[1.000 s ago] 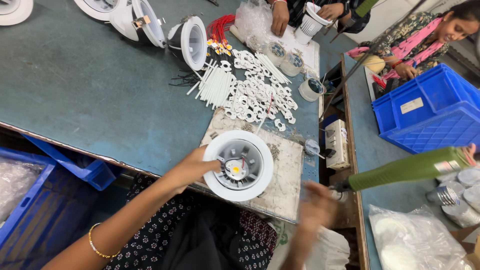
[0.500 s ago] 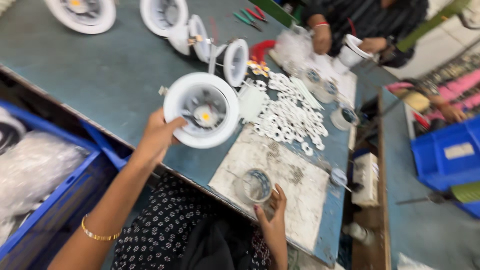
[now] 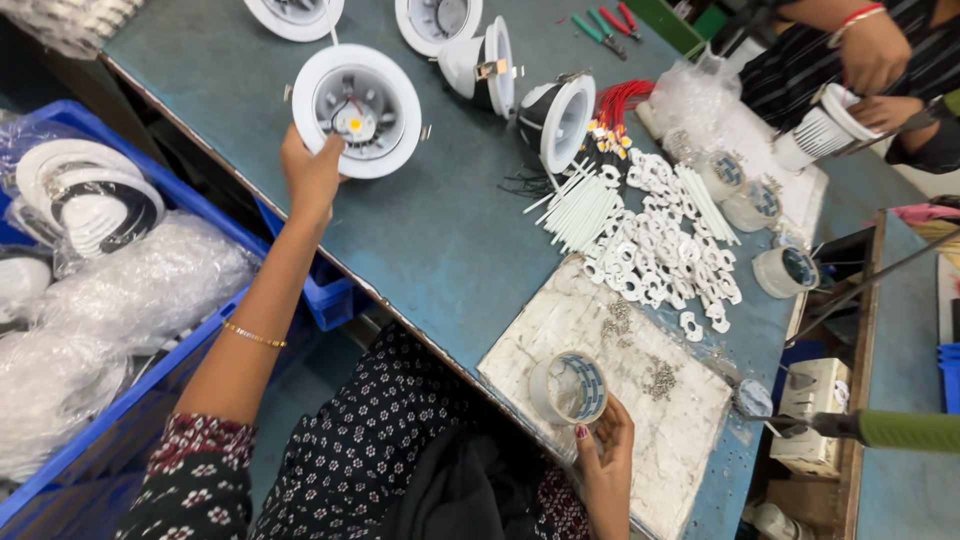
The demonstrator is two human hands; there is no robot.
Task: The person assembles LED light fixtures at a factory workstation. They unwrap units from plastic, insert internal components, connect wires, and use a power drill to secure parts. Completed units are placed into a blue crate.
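Our left hand (image 3: 312, 172), its grip pinching the round white downlight housing (image 3: 357, 110), has carried it to ten o'clock on the teal tabletop (image 3: 440, 240); our right hand (image 3: 604, 450) now clasps a clear plastic lens cup (image 3: 568, 388).

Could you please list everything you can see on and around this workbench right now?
downlight housing: one, white, held at far left of bench
other downlight housings: four, white, along far edge
plastic clips: a pile, white, mid-bench
thin tubes: a bundle, white, beside the clips
red wires: a bunch, far side
tape roll: one, clear, over the work board
work board: one, whitish, near edge
blue crate: one, left, holding bagged housings
co-worker's hands: top right
left hand: grips the housing
right hand: holds the tape roll
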